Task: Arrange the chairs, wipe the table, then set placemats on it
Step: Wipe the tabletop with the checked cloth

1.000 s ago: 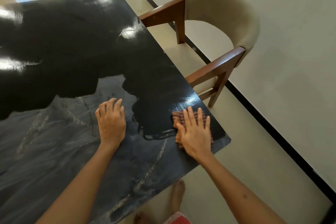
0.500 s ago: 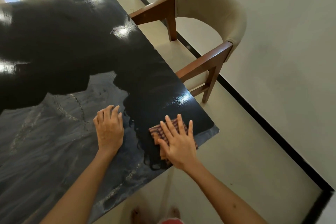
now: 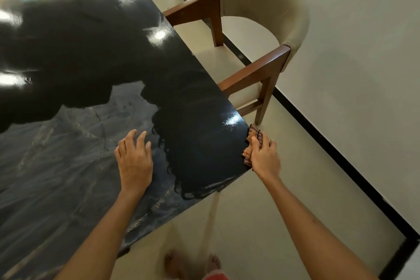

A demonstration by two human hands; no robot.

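The right hand (image 3: 263, 157) grips the striped cloth (image 3: 254, 137) at the table (image 3: 68, 166) corner, fingers curled around it; the cloth sticks out past the fingertips. The left hand (image 3: 134, 161) lies flat on the table, fingers straight. A chair (image 3: 261, 29) stands beside the table

Right hand (image 3: 263, 157) grips cloth (image 3: 254, 136) at table (image 3: 195, 88) corner; left hand (image 3: 134, 161) rests flat.

Chair (image 3: 261, 70) blocks table (image 3: 68, 166) rt edge; floor (image 3: 261, 223) nr corner open.
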